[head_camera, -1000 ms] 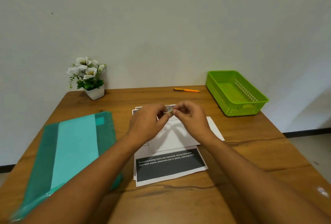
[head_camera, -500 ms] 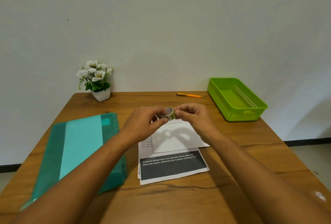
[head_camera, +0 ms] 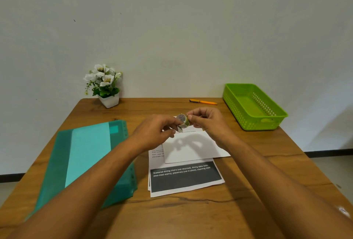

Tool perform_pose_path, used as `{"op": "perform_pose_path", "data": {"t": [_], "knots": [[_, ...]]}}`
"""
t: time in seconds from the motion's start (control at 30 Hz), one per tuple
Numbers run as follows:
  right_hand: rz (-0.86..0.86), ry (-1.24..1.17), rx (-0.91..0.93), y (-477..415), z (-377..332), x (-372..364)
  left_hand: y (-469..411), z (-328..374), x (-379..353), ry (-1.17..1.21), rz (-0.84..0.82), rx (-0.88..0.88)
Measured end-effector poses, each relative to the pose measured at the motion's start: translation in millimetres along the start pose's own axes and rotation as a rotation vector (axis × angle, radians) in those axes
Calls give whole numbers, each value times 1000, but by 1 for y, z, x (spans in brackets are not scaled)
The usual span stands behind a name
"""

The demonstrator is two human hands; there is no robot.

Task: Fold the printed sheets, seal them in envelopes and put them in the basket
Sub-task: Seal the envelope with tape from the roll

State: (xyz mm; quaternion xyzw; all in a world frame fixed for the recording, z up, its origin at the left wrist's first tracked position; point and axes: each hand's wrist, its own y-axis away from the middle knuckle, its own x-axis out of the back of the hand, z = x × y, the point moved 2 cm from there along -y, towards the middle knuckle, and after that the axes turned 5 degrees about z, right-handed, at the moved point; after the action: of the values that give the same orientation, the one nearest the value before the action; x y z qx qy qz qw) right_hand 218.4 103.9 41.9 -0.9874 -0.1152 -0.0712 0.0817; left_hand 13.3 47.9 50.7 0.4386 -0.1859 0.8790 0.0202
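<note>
Over the wooden worktop (head_camera: pixel 248 164), right fingers (head_camera: pixel 191 118) pinch small round patterned tape roll (head_camera: pixel 182 119); left fingers (head_camera: pixel 171 124) pinch its loose end. White paper envelope (head_camera: pixel 191 149) just beneath them, green plastic basket (head_camera: pixel 236 103) well right. Risk: strip tears crooked, sticks to itself.

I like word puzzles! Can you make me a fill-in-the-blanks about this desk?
The left hand and right hand hold a roll of ____. The basket's colour is ____. The pen's colour is ____. The envelope lies on printed ____.
Missing: tape, green, orange, sheets.
</note>
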Motion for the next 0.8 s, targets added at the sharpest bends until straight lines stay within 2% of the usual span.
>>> {"op": "perform_pose_path", "data": {"t": [0.23,0.6,0.8], "knots": [[-35,26,32,0,0,0,-2,2,5,-29,76,-14],[84,122,125,3,7,-12,-5,2,-3,-158,216,-26],[69,106,73,-1,14,-10,-19,-8,-12,-250,220,42]]}}
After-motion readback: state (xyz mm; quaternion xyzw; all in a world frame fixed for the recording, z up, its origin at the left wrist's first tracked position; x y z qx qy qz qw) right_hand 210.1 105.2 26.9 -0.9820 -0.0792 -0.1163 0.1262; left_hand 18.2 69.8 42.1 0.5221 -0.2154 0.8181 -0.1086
